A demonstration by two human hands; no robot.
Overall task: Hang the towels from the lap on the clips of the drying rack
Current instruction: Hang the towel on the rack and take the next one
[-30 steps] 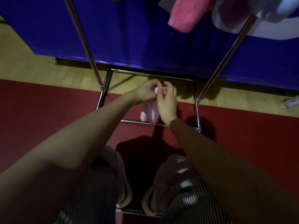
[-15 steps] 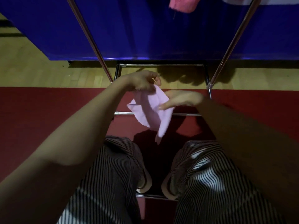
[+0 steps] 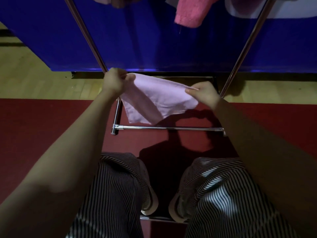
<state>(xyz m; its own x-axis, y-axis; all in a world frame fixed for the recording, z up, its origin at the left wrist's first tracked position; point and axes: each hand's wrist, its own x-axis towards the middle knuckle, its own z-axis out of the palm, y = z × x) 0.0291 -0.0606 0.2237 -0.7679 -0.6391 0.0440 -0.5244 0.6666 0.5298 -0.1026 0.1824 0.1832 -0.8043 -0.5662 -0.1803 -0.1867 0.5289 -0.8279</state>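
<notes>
A light pink towel [image 3: 154,98] is spread out between my two hands above the rack's base. My left hand [image 3: 114,81] pinches its upper left corner. My right hand [image 3: 203,93] pinches its right corner. The rest of the cloth hangs down toward the lower crossbar [image 3: 171,128] of the metal drying rack. The rack's two slanted poles [image 3: 84,33] rise to the top edge, left and right. A darker pink towel [image 3: 190,12] hangs from above at the top right; the clips are out of view.
A blue wall panel [image 3: 154,40] stands behind the rack. The floor is wood [image 3: 34,79] near the wall and red mat [image 3: 42,121] closer to me. My striped trouser legs [image 3: 118,194] and shoes fill the bottom.
The towel was bunched between my hands, then hung from my left hand. My right hand has moved right and taken a corner, stretching the cloth open.
</notes>
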